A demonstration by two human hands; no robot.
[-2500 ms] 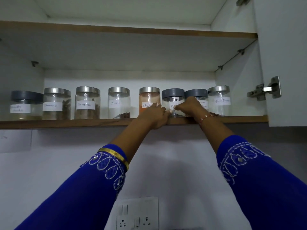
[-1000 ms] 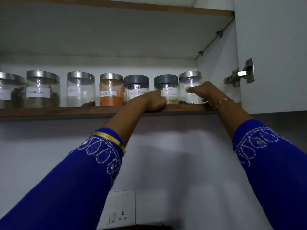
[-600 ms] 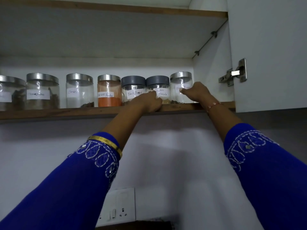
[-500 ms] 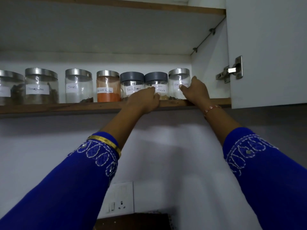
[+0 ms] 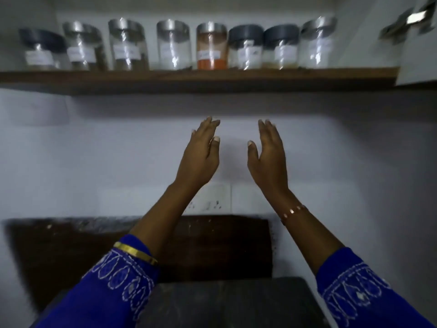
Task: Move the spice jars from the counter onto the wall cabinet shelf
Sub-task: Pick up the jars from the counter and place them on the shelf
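- Now the left hand (image 5: 198, 159) and right hand (image 5: 269, 159) are hanging below the shelf (image 5: 198, 78), fingers straight, grasping nothing.
- Eight spice jars (image 5: 211, 49) are standing in a row on it.

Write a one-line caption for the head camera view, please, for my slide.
Eight spice jars stand in a row on the cabinet shelf; left hand and right hand open below it.

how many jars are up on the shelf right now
8, in one row on the wall cabinet shelf. From left: jars at, the orange-filled one. Any behind the row would be hidden.
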